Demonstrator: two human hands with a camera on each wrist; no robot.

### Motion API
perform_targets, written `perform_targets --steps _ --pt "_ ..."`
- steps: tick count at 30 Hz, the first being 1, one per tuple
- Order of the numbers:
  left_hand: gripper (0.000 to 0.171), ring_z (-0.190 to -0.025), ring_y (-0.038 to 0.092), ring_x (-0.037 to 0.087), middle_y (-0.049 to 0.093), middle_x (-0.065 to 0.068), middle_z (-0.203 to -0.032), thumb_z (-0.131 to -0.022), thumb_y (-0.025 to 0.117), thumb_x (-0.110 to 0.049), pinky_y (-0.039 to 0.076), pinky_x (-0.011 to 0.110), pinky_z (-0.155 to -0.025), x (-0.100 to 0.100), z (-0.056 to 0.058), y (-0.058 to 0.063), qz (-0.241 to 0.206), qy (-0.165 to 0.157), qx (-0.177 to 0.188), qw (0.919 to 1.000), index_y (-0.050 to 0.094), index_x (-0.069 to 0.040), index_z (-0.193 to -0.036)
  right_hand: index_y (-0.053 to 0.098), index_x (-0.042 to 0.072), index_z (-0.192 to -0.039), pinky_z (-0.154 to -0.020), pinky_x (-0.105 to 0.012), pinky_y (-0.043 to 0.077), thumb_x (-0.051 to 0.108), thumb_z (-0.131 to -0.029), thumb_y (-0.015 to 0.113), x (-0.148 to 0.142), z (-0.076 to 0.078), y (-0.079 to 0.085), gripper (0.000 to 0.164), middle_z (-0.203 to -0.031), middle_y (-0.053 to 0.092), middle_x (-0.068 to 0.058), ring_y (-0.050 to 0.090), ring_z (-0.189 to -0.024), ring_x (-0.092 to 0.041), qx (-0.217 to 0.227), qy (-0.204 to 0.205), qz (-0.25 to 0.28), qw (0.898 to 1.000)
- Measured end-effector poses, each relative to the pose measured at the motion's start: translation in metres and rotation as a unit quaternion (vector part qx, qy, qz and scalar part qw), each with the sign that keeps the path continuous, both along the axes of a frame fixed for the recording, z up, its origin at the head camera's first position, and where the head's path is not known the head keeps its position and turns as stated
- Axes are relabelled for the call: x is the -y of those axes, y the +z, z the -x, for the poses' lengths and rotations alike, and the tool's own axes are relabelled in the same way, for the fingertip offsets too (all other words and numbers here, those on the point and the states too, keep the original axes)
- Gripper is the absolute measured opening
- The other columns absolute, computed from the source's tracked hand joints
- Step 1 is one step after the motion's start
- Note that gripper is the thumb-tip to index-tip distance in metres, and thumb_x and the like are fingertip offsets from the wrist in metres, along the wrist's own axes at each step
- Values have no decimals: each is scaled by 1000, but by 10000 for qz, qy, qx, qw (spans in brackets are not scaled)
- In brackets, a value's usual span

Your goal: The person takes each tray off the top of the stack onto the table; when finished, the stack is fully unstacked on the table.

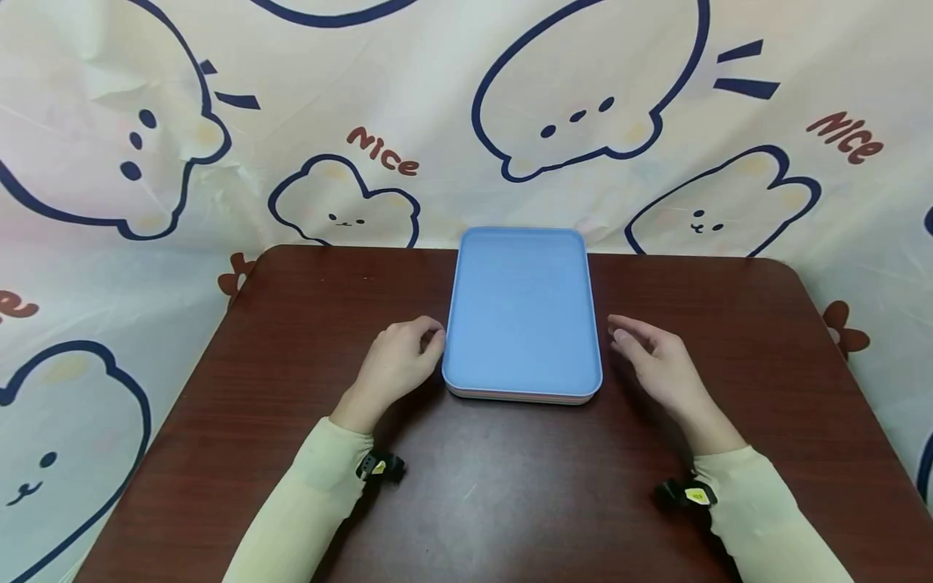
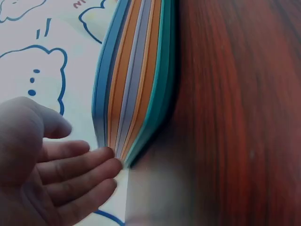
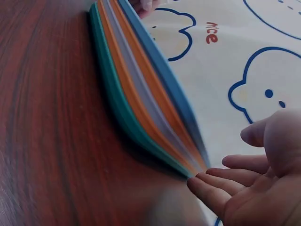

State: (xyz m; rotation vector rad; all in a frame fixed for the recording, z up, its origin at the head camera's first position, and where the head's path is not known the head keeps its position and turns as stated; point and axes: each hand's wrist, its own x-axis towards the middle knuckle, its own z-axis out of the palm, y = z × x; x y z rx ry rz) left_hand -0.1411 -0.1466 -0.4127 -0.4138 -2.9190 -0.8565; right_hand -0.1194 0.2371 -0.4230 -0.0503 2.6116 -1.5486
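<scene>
Currently, a neat stack of 5 shallow, round-cornered rectangular trays (image 1: 522,312), plastic by the look of them, lies at the far side of the dark reddish-brown wood-grain table (image 1: 510,510), blue on top, green at the bottom, 2 orange and 1 lavender between. The left hand (image 1: 397,356) is right beside the stack's left side, fingers loosely bent, gripping nothing; whether its fingertips touch, I cannot tell. The right hand (image 1: 659,360) is just apart from the right side, relaxed and empty. This looks like a 2-handed approach; the next move likely calls for matched fingertip contact on opposite edges.
</scene>
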Motion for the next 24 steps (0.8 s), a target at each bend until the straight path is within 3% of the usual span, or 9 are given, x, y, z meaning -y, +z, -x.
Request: perform_targets --steps 4,7,9,11,14,17,20,22,24 --pt "24 -83 71 20 80 10 -103 -106 63 -21 62 41 -77 -7 4 -3 -136 48 372 9992 76 -4 -117 50 -3 -159 -101 -13 54 23 -116 50 7 6 -11 50 -161 53 -25 66 -137 -21 365 -92 779 9962" --pt "23 -88 73 23 80 11 -104 -105 65 -20 63 42 -79 -10 6 -5 -258 148 496 9983 74 -3 -117 49 -3 -159 -100 -12 54 20 -115 52 12 9 -17 50 -160 54 -25 65 -126 2 487 -241 971 9938" --pt "22 -86 72 23 79 12 -101 -104 67 -19 62 41 -77 -12 8 -6 -314 206 568 9977 74 -2 -117 50 -3 -159 -97 -9 54 21 -115 53 15 10 -20 50 -155 59 -26 64 -117 11 485 -331 943 9938" --pt "23 -83 71 22 79 12 -98 -103 68 -18 60 39 -74 -14 10 -7 -336 230 684 9968 74 -1 -117 52 -1 -158 -93 -5 51 22 -114 55 19 11 -22 50 -152 61 -25 63 -120 7 449 -429 796 9949" --pt "22 -79 68 21 77 10 -94 -102 67 -17 58 37 -72 -15 11 -10 -325 273 771 9961 74 0 -116 55 1 -157 -92 -3 47 25 -113 57 22 12 -26 50 -153 62 -22 61 -137 -11 383 -545 581 9961" --pt "18 -71 63 18 74 8 -86 -100 65 -14 53 33 -66 -16 9 -12 -230 328 662 9970 74 -2 -109 56 2 -156 -108 -17 51 25 -114 56 24 13 -30 48 -158 58 -19 49 -151 -26 312 -632 473 9964" --pt "14 -61 56 17 68 6 -75 -100 63 -12 46 30 -57 -18 7 -11 -58 391 371 9985 73 -3 -103 58 4 -155 -118 -31 49 25 -114 56 24 14 -33 46 -157 59 -17 48 -152 -25 260 -681 492 9961" --pt "14 -55 53 17 65 7 -70 -100 63 -11 43 30 -54 -18 5 -10 24 475 154 9987 73 -2 -102 60 5 -154 -118 -25 46 25 -113 57 25 14 -34 45 -155 61 -15 48 -152 -21 213 -705 488 9961" --pt "16 -55 55 18 68 9 -72 -99 63 -11 47 32 -54 -17 5 -10 -44 585 -23 9983 74 0 -103 61 5 -153 -109 -15 49 22 -112 61 25 14 -34 45 -152 64 -16 56 -144 -15 169 -691 576 9958"
